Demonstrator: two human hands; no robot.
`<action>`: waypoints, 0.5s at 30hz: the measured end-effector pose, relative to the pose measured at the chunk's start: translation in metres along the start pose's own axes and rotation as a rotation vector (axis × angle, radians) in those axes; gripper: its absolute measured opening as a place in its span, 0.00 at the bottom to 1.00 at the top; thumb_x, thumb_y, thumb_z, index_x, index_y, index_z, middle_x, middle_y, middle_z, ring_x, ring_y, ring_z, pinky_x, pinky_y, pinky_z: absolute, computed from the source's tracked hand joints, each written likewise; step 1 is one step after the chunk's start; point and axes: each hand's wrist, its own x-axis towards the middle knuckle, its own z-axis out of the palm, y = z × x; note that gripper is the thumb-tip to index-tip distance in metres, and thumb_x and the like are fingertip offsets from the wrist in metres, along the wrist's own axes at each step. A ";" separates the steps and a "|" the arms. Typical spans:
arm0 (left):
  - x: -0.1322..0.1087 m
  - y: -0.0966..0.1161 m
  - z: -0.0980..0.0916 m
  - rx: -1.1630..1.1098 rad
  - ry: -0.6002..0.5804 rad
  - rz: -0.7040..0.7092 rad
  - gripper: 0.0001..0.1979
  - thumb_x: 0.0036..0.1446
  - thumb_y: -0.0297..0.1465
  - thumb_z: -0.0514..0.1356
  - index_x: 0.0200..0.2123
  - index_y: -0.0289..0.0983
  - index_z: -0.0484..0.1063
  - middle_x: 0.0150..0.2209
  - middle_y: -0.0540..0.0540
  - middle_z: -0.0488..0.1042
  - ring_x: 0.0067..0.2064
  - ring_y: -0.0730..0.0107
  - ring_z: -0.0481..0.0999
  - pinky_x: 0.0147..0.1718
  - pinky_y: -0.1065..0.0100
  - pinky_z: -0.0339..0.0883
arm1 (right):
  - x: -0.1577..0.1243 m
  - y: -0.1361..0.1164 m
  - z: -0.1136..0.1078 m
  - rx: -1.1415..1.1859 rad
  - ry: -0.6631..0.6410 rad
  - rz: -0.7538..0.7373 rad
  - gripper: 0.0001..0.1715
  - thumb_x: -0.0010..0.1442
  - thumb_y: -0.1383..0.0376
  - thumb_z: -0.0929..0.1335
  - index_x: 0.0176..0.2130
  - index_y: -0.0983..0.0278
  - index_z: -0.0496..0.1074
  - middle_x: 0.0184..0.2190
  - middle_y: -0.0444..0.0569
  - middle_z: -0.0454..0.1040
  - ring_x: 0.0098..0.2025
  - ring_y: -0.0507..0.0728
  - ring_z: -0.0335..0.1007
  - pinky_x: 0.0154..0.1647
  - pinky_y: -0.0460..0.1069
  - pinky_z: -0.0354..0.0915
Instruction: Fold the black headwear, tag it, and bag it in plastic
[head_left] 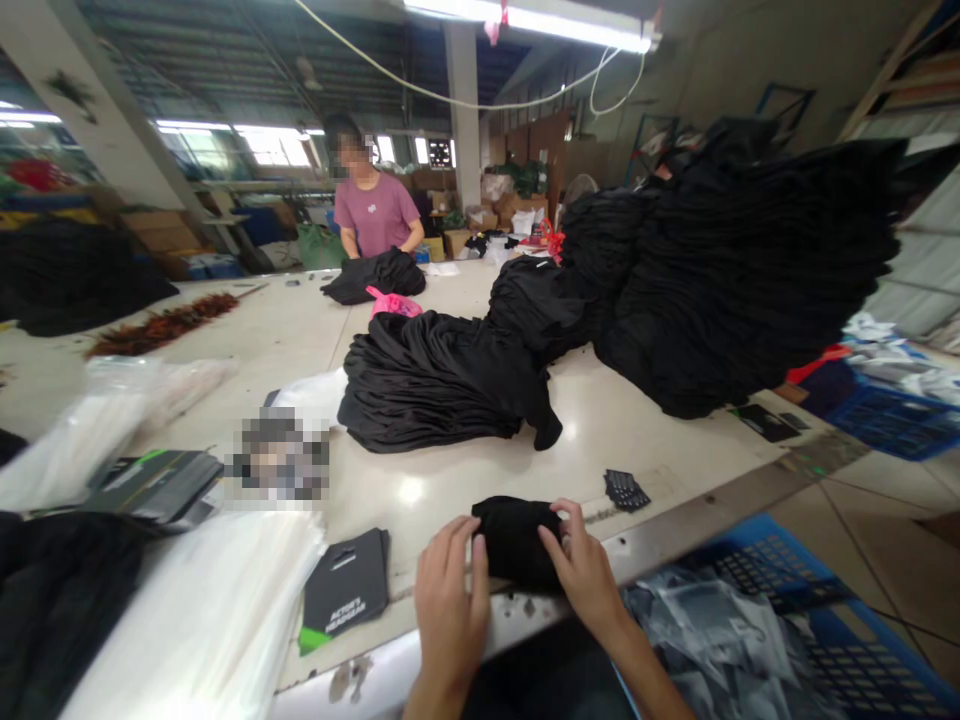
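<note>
Left hand (pixel 451 590) and right hand (pixel 589 572), set apart, clasp opposite ends of 1 black bundle (pixel 516 540) — apparently folded cloth.

Head-worn view, forward and down over hands (pixel 452 590)

At the table (pixel 420 490) edge we hold a folded black cloth (pixel 517 545) by its two sides, left hand (pixel 452 590) and right hand (pixel 589 570) facing each other. Dark header cards (pixel 349 580) reading "ACTOR'S HEADGEAR" lie to our left, small black labels (pixel 626 490) to our right. Beyond us sits a black garment pile (pixel 442 380); across from us, a co-worker (pixel 379 215) handles dark fabric (pixel 379 278).
</note>
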 end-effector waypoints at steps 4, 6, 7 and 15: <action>0.008 0.020 0.033 0.135 -0.231 0.239 0.26 0.70 0.37 0.55 0.70 0.44 0.62 0.69 0.43 0.65 0.69 0.54 0.65 0.67 0.50 0.59 | 0.031 0.006 -0.007 -0.167 -0.009 -0.035 0.20 0.75 0.58 0.55 0.43 0.59 0.72 0.34 0.48 0.77 0.35 0.57 0.76 0.37 0.48 0.67; 0.012 0.019 0.045 0.130 -0.390 0.221 0.25 0.71 0.35 0.54 0.69 0.48 0.64 0.70 0.47 0.63 0.71 0.54 0.62 0.69 0.45 0.55 | 0.046 0.022 -0.030 -0.241 0.021 -0.039 0.19 0.72 0.64 0.57 0.47 0.59 0.75 0.42 0.53 0.76 0.42 0.59 0.74 0.44 0.50 0.67; 0.015 0.017 0.048 0.112 -0.464 0.211 0.24 0.70 0.33 0.53 0.68 0.48 0.66 0.70 0.48 0.63 0.71 0.54 0.61 0.70 0.42 0.52 | 0.055 0.033 -0.045 -0.282 0.052 -0.033 0.20 0.70 0.67 0.58 0.51 0.59 0.75 0.49 0.56 0.74 0.48 0.61 0.72 0.51 0.52 0.66; 0.014 -0.041 -0.027 0.181 -0.478 0.236 0.29 0.71 0.37 0.53 0.73 0.48 0.54 0.74 0.41 0.52 0.74 0.48 0.54 0.66 0.34 0.56 | 0.114 0.133 -0.111 -0.392 0.045 0.040 0.06 0.58 0.64 0.70 0.33 0.65 0.76 0.38 0.56 0.74 0.45 0.63 0.68 0.53 0.55 0.62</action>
